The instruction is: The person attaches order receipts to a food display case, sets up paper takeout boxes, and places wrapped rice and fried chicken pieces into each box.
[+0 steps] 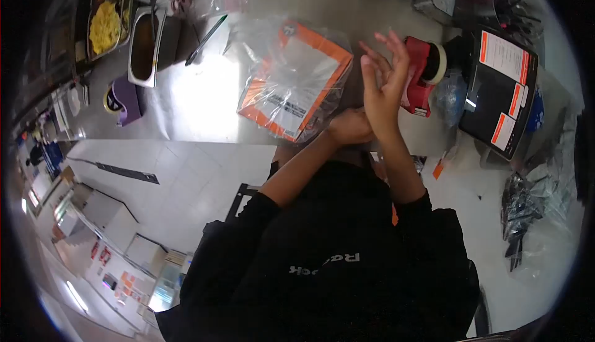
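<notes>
My left hand (351, 126) is closed at the lower right edge of a clear plastic bag (338, 88), its fingers curled; what they hold, if anything, is hidden. Inside the bag lies an orange and white printed packet (297, 85), flat on the metal table (260, 132). Raised just above and right of my left hand, my right hand (385, 82) has its fingers spread and holds nothing. Right beside it stands a red tape dispenser (419, 75) with a pale tape roll.
A tablet (499, 94) stands at the right. To the left are a purple tape dispenser (127, 101), a green pen (207, 39), a metal container (145, 48) and a tray of yellow food (105, 27). Crumpled plastic bags (533, 206) lie at the far right.
</notes>
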Tool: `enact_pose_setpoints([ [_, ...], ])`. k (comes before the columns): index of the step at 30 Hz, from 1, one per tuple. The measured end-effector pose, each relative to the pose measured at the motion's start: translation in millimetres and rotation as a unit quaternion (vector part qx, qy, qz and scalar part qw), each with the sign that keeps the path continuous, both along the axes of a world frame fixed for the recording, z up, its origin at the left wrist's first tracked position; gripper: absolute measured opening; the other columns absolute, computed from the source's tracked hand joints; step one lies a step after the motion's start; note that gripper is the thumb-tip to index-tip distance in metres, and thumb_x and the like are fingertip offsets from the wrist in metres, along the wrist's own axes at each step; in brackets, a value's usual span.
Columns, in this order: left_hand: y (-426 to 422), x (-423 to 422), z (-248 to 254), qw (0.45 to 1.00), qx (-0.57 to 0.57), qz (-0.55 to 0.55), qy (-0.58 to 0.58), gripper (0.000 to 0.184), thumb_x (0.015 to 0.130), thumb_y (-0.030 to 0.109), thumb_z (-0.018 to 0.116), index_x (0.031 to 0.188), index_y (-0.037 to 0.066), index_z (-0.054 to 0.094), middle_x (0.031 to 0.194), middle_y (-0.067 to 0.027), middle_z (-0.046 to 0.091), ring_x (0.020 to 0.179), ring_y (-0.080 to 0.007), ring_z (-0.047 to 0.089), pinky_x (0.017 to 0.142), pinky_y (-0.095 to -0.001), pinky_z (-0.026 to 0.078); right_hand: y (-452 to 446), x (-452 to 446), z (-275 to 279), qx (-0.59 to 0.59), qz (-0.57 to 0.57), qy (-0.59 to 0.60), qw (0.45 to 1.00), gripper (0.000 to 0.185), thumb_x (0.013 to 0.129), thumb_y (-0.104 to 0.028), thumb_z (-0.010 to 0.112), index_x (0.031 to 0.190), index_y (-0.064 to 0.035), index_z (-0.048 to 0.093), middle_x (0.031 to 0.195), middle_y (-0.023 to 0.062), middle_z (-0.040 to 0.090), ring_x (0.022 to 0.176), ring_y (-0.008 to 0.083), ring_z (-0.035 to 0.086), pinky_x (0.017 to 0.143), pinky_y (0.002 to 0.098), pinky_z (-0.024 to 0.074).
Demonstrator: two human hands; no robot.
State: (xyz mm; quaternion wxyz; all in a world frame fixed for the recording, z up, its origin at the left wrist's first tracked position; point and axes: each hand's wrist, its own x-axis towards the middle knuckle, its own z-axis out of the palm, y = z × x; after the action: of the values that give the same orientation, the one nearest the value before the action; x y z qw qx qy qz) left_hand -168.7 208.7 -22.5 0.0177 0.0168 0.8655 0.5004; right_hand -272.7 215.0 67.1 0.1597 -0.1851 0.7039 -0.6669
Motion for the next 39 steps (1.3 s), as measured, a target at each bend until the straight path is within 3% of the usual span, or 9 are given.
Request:
enact_pose_setpoints([
  [4,-1,1,3,1.0,-0.012,-0.012,-0.001,0.026,0.084,0.027,0.054,0.1,0.008,0.06,0.096,-0.0122,0.063,0.085,-0.0279,0.064,0.066,-0.0399,0.054,-13,1,6,-0.009,0.0,0.19,0.982,0.054,0.087,0.001,0.053,0.135,-0.0021,0.027,0.125,0.02,0.043,0.11,0.0312,0.056,0.093,0.0334,0.0448],
  [7,1,-1,-4,0.997,-0.036,-0.005,0.065,0.022,0.083,0.026,0.055,0.094,0.007,0.058,0.091,-0.011,0.059,0.083,-0.0267,0.061,0.068,-0.0388,0.053,-24,21,23,-0.149,0.007,0.326,0.933,0.054,0.084,0.001,0.053,0.132,-0.001,0.028,0.121,0.0208,0.047,0.111,0.0339,0.055,0.099,0.0445,0.0405],
  [11,-3,-1,2,0.99,-0.063,0.006,0.127,0.02,0.083,0.026,0.056,0.086,0.006,0.055,0.085,-0.0095,0.055,0.081,-0.0253,0.058,0.069,-0.0373,0.051,-20,45,38,-0.052,0.29,0.36,0.885,0.063,0.077,0.002,0.056,0.132,-0.0131,0.029,0.121,0.0216,0.049,0.109,0.0347,0.056,0.105,0.0597,0.0233],
  [14,-2,-2,5,0.983,-0.078,0.019,0.165,0.021,0.083,0.026,0.057,0.08,0.006,0.053,0.081,-0.0083,0.051,0.079,-0.0241,0.055,0.07,-0.0362,0.05,-44,61,24,-0.02,0.298,0.379,0.876,0.075,0.073,0.002,0.062,0.133,-0.029,0.03,0.132,0.023,0.039,0.103,0.0268,0.061,0.109,0.0605,0.0118],
  [19,7,-1,-9,0.98,-0.092,0.023,0.173,0.022,0.083,0.025,0.057,0.078,0.005,0.052,0.08,-0.0078,0.051,0.081,-0.0239,0.054,0.073,-0.0357,0.048,-51,60,11,0.019,0.294,0.352,0.889,0.087,0.075,-0.002,0.064,0.141,-0.035,0.018,0.136,0.022,0.034,0.096,0.0265,0.065,0.111,0.0569,-0.0005],
  [27,3,-3,-4,0.985,-0.084,0.027,0.149,0.023,0.083,0.026,0.061,0.078,0.005,0.055,0.081,-0.0078,0.055,0.079,-0.0238,0.057,0.069,-0.0349,0.05,-15,43,24,-0.091,0.187,0.35,0.913,0.046,0.078,-0.005,0.062,0.115,-0.0212,0.04,0.115,0.0174,0.055,0.101,0.0293,0.059,0.096,0.0556,0.04],
  [31,3,-7,8,0.99,-0.078,0.02,0.113,0.023,0.082,0.027,0.064,0.078,0.005,0.057,0.081,-0.0078,0.056,0.077,-0.0237,0.058,0.066,-0.0346,0.051,42,-12,37,0.109,0.027,0.445,0.888,0.054,0.08,0.0,0.055,0.13,0.0018,0.033,0.116,0.0197,0.055,0.099,0.0338,0.058,0.101,0.051,0.0346],
  [38,7,-9,6,0.979,-0.156,0.02,0.128,0.023,0.081,0.03,0.066,0.075,0.01,0.057,0.079,-0.0032,0.055,0.075,-0.0183,0.059,0.06,-0.0301,0.053,157,-83,34,0.5,-0.165,0.386,0.757,0.052,0.088,-0.017,0.053,0.137,-0.0094,0.037,0.136,0.0166,0.037,0.133,0.0388,0.027,0.108,0.0602,0.0055],
  [39,7,-10,10,0.98,-0.161,0.018,0.119,0.022,0.08,0.029,0.067,0.075,0.01,0.057,0.078,-0.0028,0.055,0.074,-0.0179,0.059,0.059,-0.0295,0.053,161,-84,39,0.552,-0.187,0.372,0.722,0.048,0.088,-0.018,0.054,0.134,-0.0096,0.042,0.131,0.0166,0.041,0.13,0.0349,0.034,0.107,0.0618,0.0034],
])
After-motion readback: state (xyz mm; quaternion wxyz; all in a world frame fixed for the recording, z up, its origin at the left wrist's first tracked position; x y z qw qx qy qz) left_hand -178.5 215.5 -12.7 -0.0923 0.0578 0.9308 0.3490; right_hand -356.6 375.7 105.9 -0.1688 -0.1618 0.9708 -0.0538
